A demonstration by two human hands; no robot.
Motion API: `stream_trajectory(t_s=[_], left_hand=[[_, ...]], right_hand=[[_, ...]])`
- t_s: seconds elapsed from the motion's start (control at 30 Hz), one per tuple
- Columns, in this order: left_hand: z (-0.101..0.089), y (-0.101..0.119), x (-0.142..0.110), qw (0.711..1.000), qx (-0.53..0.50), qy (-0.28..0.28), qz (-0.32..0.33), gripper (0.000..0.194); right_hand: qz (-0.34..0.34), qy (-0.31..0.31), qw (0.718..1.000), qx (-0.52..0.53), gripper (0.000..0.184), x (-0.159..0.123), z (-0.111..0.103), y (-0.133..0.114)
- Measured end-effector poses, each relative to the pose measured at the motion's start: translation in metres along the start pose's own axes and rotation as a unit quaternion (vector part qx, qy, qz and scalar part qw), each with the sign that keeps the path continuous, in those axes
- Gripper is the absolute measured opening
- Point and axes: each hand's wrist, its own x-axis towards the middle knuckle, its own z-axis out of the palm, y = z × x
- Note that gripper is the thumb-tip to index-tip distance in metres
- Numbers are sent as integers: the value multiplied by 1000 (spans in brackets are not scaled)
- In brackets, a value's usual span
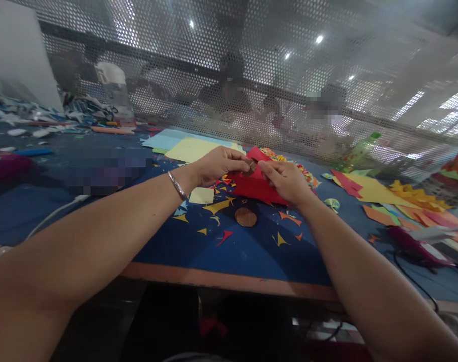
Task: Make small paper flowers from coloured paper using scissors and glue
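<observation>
My left hand point(223, 165) is closed, with thumb and fingertips pinching a small brown disc point(249, 169). The disc lies over a sheet of red paper point(253, 186). My right hand point(284, 180) is closed at the right part of the red sheet, fingertips close to the disc. A small dark tip shows by its fingers, but what they grip is hidden. Another brown disc point(246, 217) rests flat on the blue tabletop, just below the red paper. Around it lie pointed paper scraps, such as a yellow one point(218, 206) and a red one point(225, 236).
Blue and yellow sheets point(189, 149) lie behind my hands. On the right are a green-capped bottle point(359, 152), colored paper and a purple glue gun point(421, 246) with a cable. A clear bottle point(119, 98) stands far left. A perforated metal screen point(199, 75) rises behind the table.
</observation>
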Motion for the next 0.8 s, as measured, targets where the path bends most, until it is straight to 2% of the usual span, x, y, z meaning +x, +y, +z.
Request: stream_trajectory(t_s=[0.1, 0.17, 0.27, 0.37, 0.43, 0.5, 0.53, 0.63, 0.67, 0.73, 0.8], left_hand=[[-2, 5, -2, 993, 113, -22, -1, 10], [-5, 7, -3, 976, 217, -27, 0, 13], [-10, 6, -1, 947, 319, 35, 21, 20], [-16, -2, 4, 926, 355, 123, 43, 21], [-17, -9, 7, 925, 353, 138, 17, 35], [-16, -16, 9, 935, 331, 127, -14, 50], [-15, -20, 10, 941, 316, 117, -23, 50], [-9, -27, 10, 964, 258, 61, -23, 24], [-7, -28, 10, 970, 238, 51, -20, 21], [-5, -27, 11, 978, 197, 69, -14, 21], [-7, -25, 13, 982, 140, 126, 0, 16]], right_hand=[[17, 26, 999, 21, 57, 0, 1, 2], [35, 40, 998, 43, 57, 0, 1, 4], [58, 60, 994, 73, 58, 1, 1, 6], [61, 68, 992, 90, 58, 0, 1, 5], [57, 70, 992, 90, 58, 0, 2, 5], [52, 71, 993, 81, 59, 0, 2, 5], [49, 71, 993, 75, 59, -1, 2, 5], [34, 73, 995, 58, 59, -2, 2, 3], [28, 78, 995, 53, 59, -2, 1, 2], [20, 96, 994, 45, 58, -4, 1, -1], [20, 116, 992, 42, 55, -6, 1, -3]])
